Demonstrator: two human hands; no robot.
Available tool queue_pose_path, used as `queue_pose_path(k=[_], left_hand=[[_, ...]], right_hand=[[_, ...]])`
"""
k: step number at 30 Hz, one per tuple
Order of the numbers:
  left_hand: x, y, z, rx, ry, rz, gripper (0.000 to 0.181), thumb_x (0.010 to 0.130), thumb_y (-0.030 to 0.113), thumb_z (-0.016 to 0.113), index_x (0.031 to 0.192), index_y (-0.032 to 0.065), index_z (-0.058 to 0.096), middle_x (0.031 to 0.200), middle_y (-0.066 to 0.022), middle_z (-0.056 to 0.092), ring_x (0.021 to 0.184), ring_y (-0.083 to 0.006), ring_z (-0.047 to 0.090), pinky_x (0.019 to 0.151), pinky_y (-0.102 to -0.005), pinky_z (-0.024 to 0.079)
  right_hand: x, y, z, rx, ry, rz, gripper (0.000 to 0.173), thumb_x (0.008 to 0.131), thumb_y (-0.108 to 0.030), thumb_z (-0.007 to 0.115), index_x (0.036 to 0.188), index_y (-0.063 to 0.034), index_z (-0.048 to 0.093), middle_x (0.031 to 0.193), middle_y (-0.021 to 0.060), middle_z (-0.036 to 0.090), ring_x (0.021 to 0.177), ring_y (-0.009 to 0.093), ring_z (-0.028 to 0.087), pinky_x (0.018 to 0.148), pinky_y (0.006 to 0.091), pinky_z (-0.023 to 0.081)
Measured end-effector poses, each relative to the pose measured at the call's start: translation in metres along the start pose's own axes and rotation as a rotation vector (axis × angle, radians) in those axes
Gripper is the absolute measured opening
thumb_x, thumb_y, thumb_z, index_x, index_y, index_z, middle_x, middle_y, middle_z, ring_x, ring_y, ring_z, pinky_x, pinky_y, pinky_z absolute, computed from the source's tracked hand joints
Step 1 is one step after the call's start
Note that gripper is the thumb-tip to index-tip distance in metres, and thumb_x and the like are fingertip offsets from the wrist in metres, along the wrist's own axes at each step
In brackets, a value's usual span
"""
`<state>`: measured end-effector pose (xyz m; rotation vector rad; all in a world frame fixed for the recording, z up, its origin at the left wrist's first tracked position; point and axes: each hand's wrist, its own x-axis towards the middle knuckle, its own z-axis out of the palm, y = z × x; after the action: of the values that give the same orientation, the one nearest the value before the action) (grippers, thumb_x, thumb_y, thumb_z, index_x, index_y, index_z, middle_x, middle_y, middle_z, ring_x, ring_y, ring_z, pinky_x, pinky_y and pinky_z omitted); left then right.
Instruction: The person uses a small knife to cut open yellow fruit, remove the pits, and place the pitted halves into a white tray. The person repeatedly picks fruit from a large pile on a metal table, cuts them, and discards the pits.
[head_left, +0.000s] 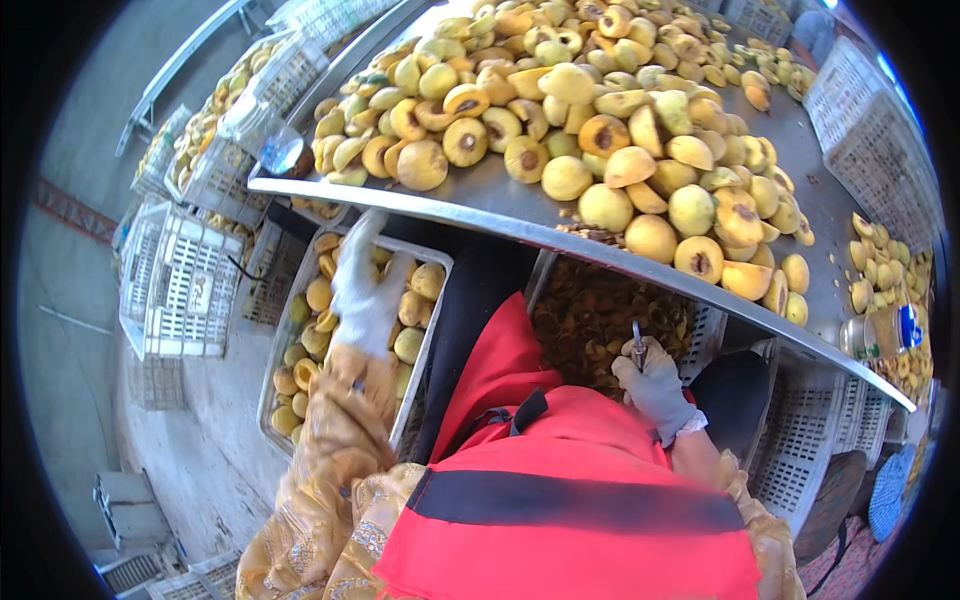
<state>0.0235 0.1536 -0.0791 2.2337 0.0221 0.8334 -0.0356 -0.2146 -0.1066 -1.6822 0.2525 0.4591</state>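
My left hand, in a white glove and blurred, reaches over a white plastic crate of yellow peaches, some of them cut in halves. Its thumb is spread from the fingers, and nothing shows between them. My right hand, in a grey-white glove, grips a small metal hand tool with its tip upward; the glove hides the rest. Below that tool, between my knees, a crate holds brown peach pits and scraps. Ahead, halved peaches lie heaped on a metal table.
The table's raised metal rim runs above my knees. A lidded jar stands at its right end, and a clear plastic container at its left corner. Crates stack at left and right. Another person is partly visible at the far right.
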Motion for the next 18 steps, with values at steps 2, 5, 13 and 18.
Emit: queue_pose_path(k=[2,5,13,18], left_hand=[[0.051,0.040,0.051,-0.100,-0.235,0.188,0.055,0.073,0.014,0.074,0.124,0.0030,0.055,0.125,-0.0152,0.057,0.118,-0.0327,0.053,0.100,-0.0356,0.042],[0.099,0.062,0.111,0.220,-0.405,0.383,0.054,0.070,0.017,0.074,0.122,0.0101,0.060,0.128,-0.0121,0.056,0.120,-0.0300,0.052,0.101,-0.0371,0.042],[0.106,0.059,0.136,0.191,-0.515,0.118,0.027,0.080,0.022,0.065,0.104,0.0107,0.068,0.099,-0.0115,0.068,0.091,-0.0291,0.066,0.083,-0.0370,0.051],[0.056,0.112,0.085,-0.949,-0.626,-0.336,0.038,0.091,0.020,0.063,0.121,-0.0002,0.053,0.107,-0.0148,0.065,0.091,-0.0237,0.065,0.078,-0.0318,0.053]], right_hand=[[0.001,0.008,-0.008,0.038,0.025,-0.055,0.015,0.084,-0.011,0.062,0.093,-0.0053,0.052,0.064,-0.0002,0.050,0.046,0.009,0.046,0.044,0.0252,0.040],[0.006,0.027,-0.013,0.004,0.039,-0.178,0.017,0.083,-0.010,0.063,0.094,-0.0047,0.052,0.064,0.0003,0.050,0.044,0.010,0.046,0.041,0.0254,0.040],[-0.023,0.002,-0.030,0.292,0.018,-0.020,0.012,0.084,-0.013,0.062,0.089,-0.0076,0.053,0.064,0.0020,0.053,0.042,0.010,0.048,0.041,0.0255,0.041],[-0.026,-0.047,-0.045,0.478,-0.026,-0.176,0.011,0.089,-0.014,0.055,0.083,-0.0065,0.052,0.057,0.0026,0.049,0.037,0.011,0.046,0.037,0.0238,0.038]])
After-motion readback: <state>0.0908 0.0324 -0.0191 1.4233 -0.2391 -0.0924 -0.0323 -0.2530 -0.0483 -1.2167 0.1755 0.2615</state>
